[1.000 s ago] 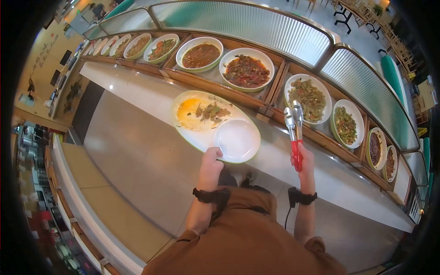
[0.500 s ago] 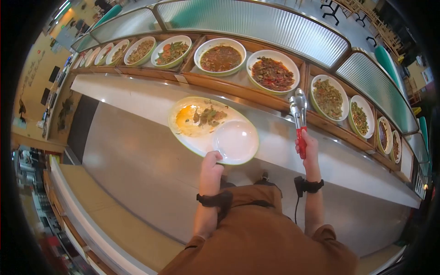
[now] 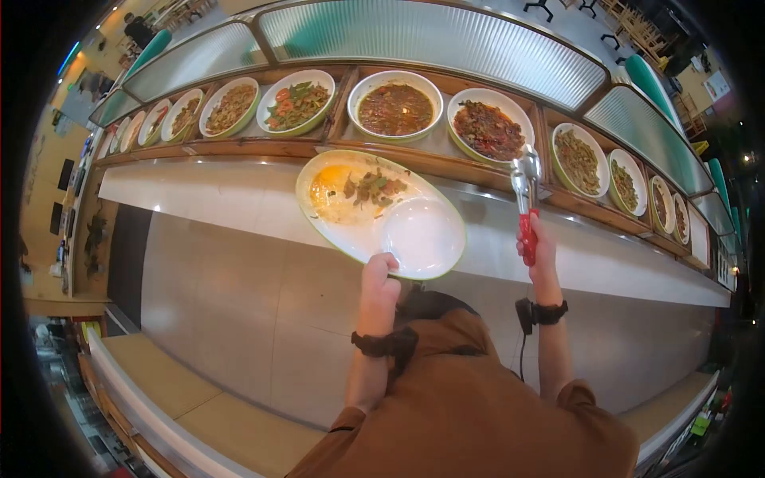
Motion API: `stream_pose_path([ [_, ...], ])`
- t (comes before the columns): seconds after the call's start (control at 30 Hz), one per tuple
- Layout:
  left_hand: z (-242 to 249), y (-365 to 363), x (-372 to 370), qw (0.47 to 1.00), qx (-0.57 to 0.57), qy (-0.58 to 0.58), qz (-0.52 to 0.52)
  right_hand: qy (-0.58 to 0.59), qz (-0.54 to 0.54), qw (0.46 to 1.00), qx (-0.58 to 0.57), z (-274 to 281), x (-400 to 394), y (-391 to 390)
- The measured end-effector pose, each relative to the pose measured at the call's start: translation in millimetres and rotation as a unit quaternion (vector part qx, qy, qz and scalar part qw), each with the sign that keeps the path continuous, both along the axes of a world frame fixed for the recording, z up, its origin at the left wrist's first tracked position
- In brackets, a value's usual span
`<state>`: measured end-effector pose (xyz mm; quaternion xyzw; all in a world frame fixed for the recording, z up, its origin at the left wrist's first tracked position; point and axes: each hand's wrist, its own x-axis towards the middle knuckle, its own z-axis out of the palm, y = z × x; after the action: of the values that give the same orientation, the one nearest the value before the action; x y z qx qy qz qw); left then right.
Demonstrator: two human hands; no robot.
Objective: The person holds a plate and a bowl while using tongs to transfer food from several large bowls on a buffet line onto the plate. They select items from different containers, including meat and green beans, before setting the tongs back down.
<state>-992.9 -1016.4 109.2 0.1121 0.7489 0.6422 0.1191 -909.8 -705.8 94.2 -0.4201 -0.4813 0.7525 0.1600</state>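
Observation:
My left hand (image 3: pixel 381 284) grips the near edge of an oval white plate (image 3: pixel 351 229) with a green rim. Food scraps (image 3: pixel 373 188) and orange sauce lie on its far left part, and a round white bowl (image 3: pixel 421 237) sits at its right. In my right hand (image 3: pixel 541 251) are metal tongs (image 3: pixel 525 179) with red handles, pointing away from me. The tongs' tips are just in front of a bowl of dark red food (image 3: pixel 488 130).
Beyond the white counter (image 3: pixel 231 182), a wooden shelf (image 3: pixel 319 147) holds several bowls of food, among them a brown stew (image 3: pixel 394 110) and green vegetables (image 3: pixel 298 107). A ribbed glass screen (image 3: pixel 430 36) stands behind them. A person (image 3: pixel 139 30) is at the far upper left.
The view has shifted along the counter. The plate now reaches closer to the shelf's front edge. Both hands keep their holds, and the tongs look more upright.

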Motion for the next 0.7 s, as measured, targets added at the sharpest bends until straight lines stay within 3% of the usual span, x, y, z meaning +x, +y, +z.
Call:
stream_pose_path([
  [0.07, -0.6, 2.5, -6.7, 0.999, 0.012, -0.050, -0.009, 0.004, -0.002, 1.000, -0.006, -0.6, -18.4, 0.8],
  [0.27, -7.3, 13.9, -31.6, 0.998, -0.044, 0.016, -0.042, 0.022, 0.032, 0.999, 0.008, 4.7, -67.7, 12.8],
  [0.37, 3.5, 31.1, -40.7, 0.999, -0.035, -0.014, -0.025, 0.031, 0.046, 0.998, 0.014, 8.6, -78.7, 23.9],
  [0.47, 18.0, 54.8, -47.7, 0.998, -0.055, 0.028, 0.000, 0.030, 0.051, 0.998, 0.027, 1.6, -79.9, 41.4],
  [0.7, -41.9, 59.9, -83.0, 0.992, -0.073, 0.104, 0.002, 0.022, 0.021, 1.000, 0.005, -13.5, -64.5, 69.0],
])
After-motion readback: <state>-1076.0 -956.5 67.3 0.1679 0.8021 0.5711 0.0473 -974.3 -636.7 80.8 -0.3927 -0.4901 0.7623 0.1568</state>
